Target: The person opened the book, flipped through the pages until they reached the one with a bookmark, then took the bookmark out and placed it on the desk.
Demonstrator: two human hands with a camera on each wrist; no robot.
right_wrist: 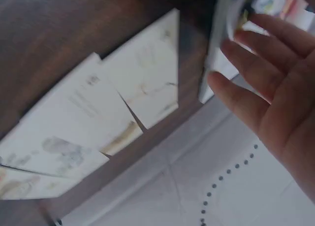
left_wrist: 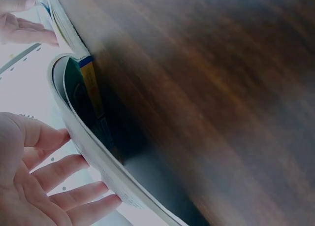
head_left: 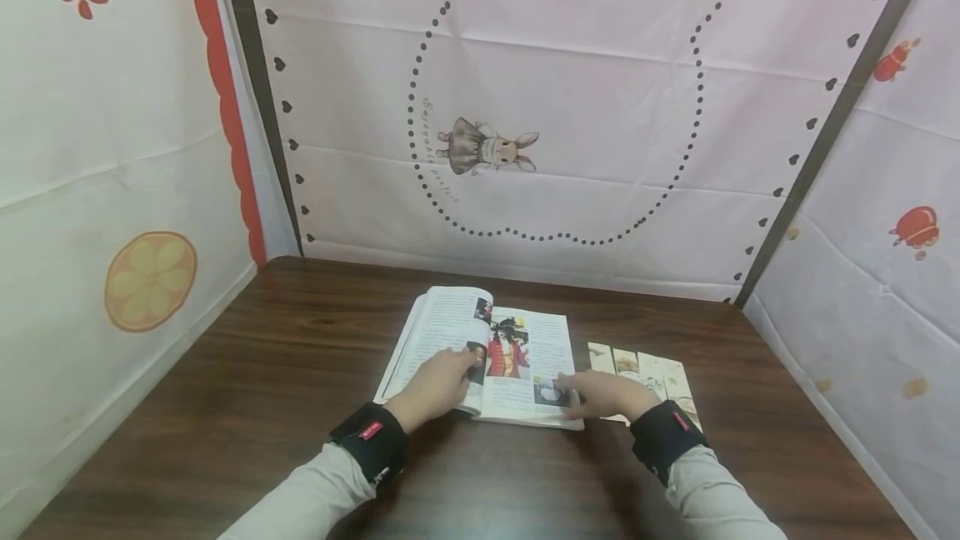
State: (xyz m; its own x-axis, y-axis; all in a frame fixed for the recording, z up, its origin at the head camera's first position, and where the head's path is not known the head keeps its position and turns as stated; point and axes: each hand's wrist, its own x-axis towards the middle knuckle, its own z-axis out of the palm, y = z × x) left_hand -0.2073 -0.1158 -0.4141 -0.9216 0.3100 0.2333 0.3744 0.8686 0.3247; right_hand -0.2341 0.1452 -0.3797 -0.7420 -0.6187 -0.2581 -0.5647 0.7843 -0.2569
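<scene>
An open book [head_left: 551, 344] with printed text and colour photographs lies on the brown table. My left hand [head_left: 437, 382] rests on its left-hand pages near the middle, and in the left wrist view the fingers [left_wrist: 61, 172] lie extended against the curved pages. The left-hand side arches up, with a gap beneath it. My right hand [head_left: 609, 394] touches the lower right edge of the book. In the right wrist view its fingers [right_wrist: 251, 63] are spread and loosely straight along the book's edge. Part of the lower right photograph is covered by that hand.
Several pale illustrated cards [head_left: 660, 369] lie side by side to the right of the book, partly behind my right hand and wrist. The dark wooden table [head_left: 300, 340] is bounded by printed cloth walls [head_left: 585, 182] at the back and both sides.
</scene>
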